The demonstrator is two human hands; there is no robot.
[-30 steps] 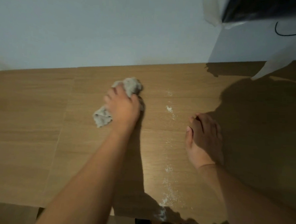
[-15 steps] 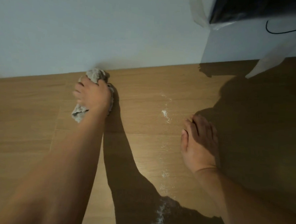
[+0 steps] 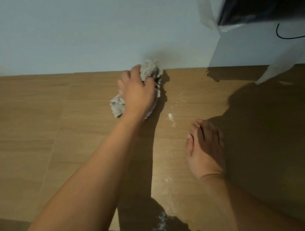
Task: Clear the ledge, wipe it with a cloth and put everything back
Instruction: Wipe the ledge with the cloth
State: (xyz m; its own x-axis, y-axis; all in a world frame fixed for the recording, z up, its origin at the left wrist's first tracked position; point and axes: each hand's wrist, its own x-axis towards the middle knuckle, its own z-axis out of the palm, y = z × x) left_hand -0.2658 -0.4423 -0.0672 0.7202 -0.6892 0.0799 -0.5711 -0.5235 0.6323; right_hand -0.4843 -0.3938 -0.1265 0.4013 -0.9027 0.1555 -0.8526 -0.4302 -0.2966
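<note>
A crumpled grey cloth [image 3: 150,70] lies bunched on the wooden ledge [image 3: 32,126], its top end touching the pale wall. My left hand [image 3: 137,95] presses down on the cloth, fingers curled into it. My right hand [image 3: 205,148] rests flat on the ledge to the right, fingers together, holding nothing. A thin trail of white dust [image 3: 171,117] runs from near the cloth down toward the ledge's front edge, between my two hands.
A pale wall [image 3: 82,32] backs the ledge. At the upper right a dark object wrapped in clear plastic [image 3: 259,13] overhangs, with a white sheet [image 3: 278,67] reaching down to the ledge. Its shadow darkens the right side of the wood.
My left hand has swept the cloth left along the wall, then back to the right, ending up against the wall near the dust trail. My right hand has stayed flat in place.
</note>
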